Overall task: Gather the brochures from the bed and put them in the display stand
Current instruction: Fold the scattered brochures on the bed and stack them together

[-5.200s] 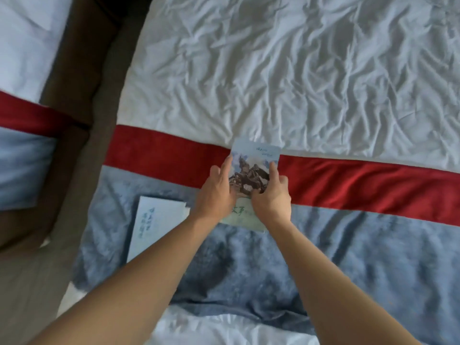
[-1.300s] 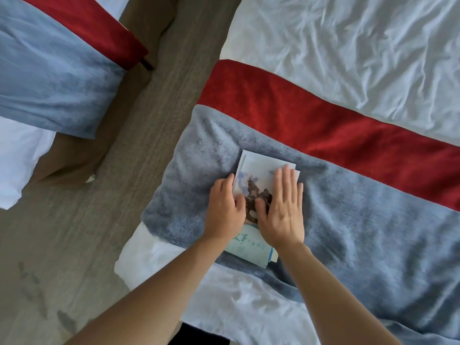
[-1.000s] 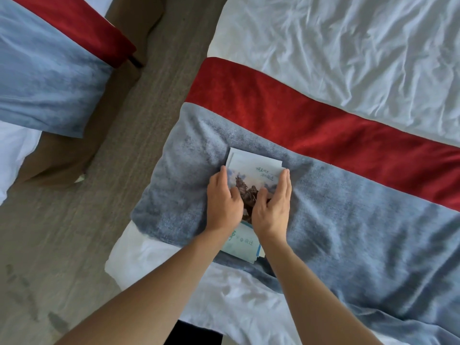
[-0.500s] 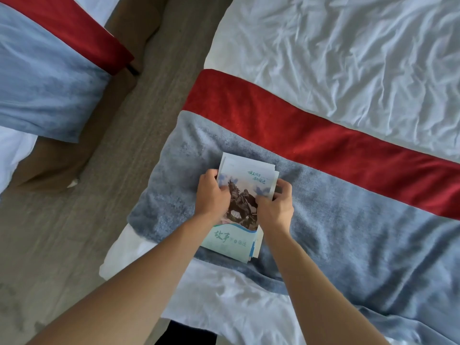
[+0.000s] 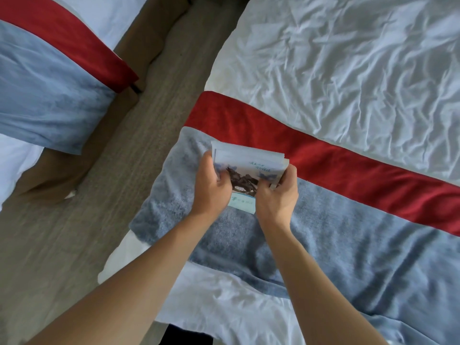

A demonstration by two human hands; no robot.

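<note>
Both hands at frame centre, gripping one stack of brochures (image 5: 249,161). Left hand (image 5: 211,185) curls round the stack's left edge, thumb on the top cover; right hand (image 5: 277,195) curls round the right edge, fingers tucked under, thumb on top. The stack's far edge is fanned a bit, several sheet edges showing. Top cover pale blue with a dark picture mid-page and teal text at the near end. Whether the stack is lifted clear of the bed or touches it, cannot tell.

Stack sits over the grey runner (image 5: 348,245) of the bed (image 5: 348,58), near the runner's left end, its far edge just short of the red band (image 5: 348,165) crossing the frame diagonally. Wrinkled white sheet fills upper right; more white sheet at lower centre. Second bed (image 5: 49,83) at upper left, same grey and red runner. Brown-grey floor (image 5: 124,170) strip runs between the beds. No stand in view.
</note>
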